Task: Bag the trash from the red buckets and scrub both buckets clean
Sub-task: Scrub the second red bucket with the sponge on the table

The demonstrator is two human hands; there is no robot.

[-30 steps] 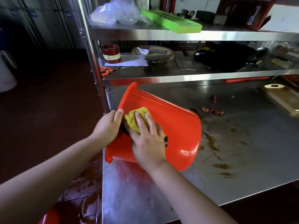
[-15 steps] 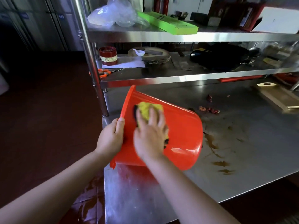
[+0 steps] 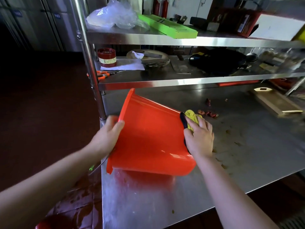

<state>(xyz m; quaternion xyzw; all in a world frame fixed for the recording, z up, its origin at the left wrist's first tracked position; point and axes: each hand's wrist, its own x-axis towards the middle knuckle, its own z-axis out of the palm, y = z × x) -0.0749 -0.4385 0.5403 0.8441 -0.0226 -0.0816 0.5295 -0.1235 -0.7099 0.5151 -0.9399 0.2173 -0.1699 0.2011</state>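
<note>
The steel worktop (image 3: 165, 204) carries the red bucket (image 3: 148, 138), which is laid on its side near the left edge. Its mouth is turned to the left and its base toward the middle, so that the outer wall and base are exposed for scrubbing. The bucket is steadied by the left grip (image 3: 105, 138), whose fingers are curled over the rim at the mouth, though motion blur hides finer detail. The right grip (image 3: 199, 139) is reached round to the base and is not clenched: with nearly straight fingers, a yellow cloth (image 3: 192, 115) with a dark backing is pressed flat against the base edge. Scrubbing of the outside is judged to be in hand. Small food scraps (image 3: 208, 113) lie just beyond the cloth.
</note>
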